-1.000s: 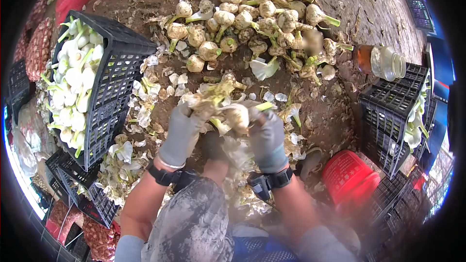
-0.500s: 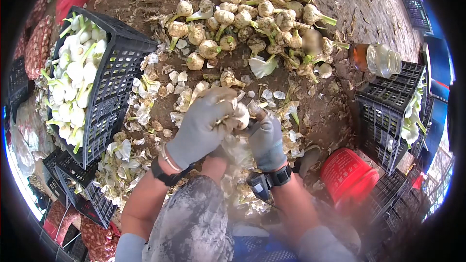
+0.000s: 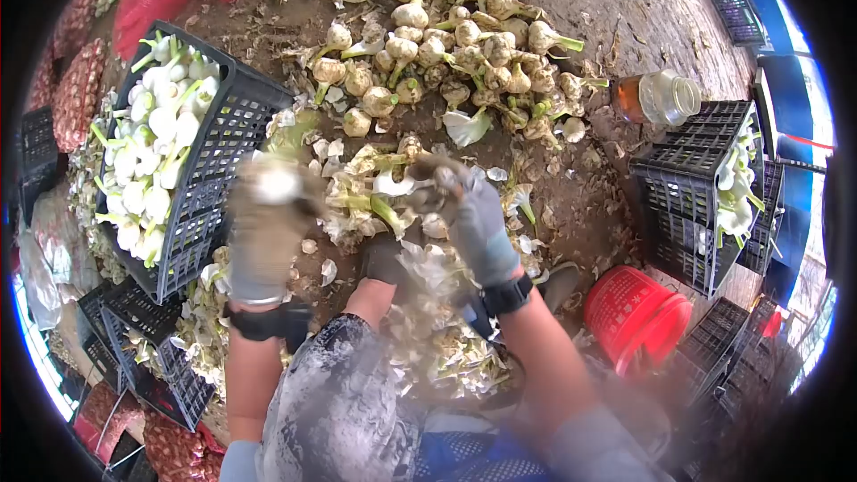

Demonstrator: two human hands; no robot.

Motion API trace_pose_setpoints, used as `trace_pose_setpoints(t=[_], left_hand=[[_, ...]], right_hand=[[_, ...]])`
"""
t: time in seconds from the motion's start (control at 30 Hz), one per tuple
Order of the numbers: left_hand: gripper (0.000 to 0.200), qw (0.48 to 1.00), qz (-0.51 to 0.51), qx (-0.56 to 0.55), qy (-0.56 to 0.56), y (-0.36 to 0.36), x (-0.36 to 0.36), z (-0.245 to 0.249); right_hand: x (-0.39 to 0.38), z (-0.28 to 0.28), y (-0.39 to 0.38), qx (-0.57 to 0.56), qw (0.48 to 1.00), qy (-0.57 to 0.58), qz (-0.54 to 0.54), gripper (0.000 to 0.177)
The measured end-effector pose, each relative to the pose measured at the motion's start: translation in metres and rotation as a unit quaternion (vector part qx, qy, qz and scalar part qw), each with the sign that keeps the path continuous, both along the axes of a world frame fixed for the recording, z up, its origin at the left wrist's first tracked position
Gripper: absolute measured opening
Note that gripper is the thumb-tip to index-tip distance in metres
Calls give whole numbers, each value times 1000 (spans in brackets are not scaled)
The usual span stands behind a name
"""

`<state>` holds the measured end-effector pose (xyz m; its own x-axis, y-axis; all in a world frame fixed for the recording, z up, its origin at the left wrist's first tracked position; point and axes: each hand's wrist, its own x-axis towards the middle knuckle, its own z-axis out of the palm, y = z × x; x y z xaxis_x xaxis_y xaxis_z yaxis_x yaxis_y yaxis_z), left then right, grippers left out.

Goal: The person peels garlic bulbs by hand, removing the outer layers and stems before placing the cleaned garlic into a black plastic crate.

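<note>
My left hand point(image 3: 268, 236), gloved in grey and smeared by motion, is over the ground just right of the black crate of peeled garlic. A white garlic bulb point(image 3: 278, 184) shows at its fingers. My right hand point(image 3: 473, 223), in a soiled grey glove, has its fingers bent together above the litter of skins. What those fingers hold, if anything, is hidden. Close to their tips lie a white piece of garlic point(image 3: 393, 183) and a green stalk point(image 3: 389, 214). Farther out is a heap of unpeeled garlic bulbs point(image 3: 482, 45) with cut stems.
The black crate point(image 3: 228, 125) of white garlic stands tilted at left. At right are another black crate point(image 3: 678, 183), a jar of amber liquid point(image 3: 656, 98) and a red bucket point(image 3: 625, 312). Red mesh sacks point(image 3: 80, 98) lie far left. Loose skins point(image 3: 446, 353) cover the ground by my feet.
My hands have parted. The left one has swung left towards the crate with the white garlic bulb; the right has stayed near the middle, shifting slightly up and left.
</note>
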<state>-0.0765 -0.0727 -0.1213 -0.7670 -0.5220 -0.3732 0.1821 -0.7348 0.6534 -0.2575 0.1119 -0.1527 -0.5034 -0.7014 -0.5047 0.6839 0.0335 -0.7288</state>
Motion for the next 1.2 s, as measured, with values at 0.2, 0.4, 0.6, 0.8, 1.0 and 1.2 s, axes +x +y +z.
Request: trace_pose_setpoints(t=[0.2, 0.4, 0.6, 0.8, 1.0, 1.2], left_hand=[[60, 974, 204, 6, 101, -54, 33, 21], [44, 830, -200, -364, -373, 8, -32, -46], [49, 945, -185, -147, -226, 16, -45, -59], [48, 824, -181, -430, -321, 35, -36, -55], [47, 933, -127, -241, -237, 35, -26, -56], [52, 941, -133, -249, -187, 34, -21, -69]], right_hand=[[-13, -139, -41, 303, 889, 335, 78, 44], [8, -106, -43, 176, 941, 280, 78, 38], [19, -33, -39, 68, 982, 170, 52, 34], [25, -56, -42, 172, 964, 200, 30, 18], [33, -47, -32, 140, 977, 155, 53, 26], [23, -29, -41, 115, 988, 102, 34, 23]])
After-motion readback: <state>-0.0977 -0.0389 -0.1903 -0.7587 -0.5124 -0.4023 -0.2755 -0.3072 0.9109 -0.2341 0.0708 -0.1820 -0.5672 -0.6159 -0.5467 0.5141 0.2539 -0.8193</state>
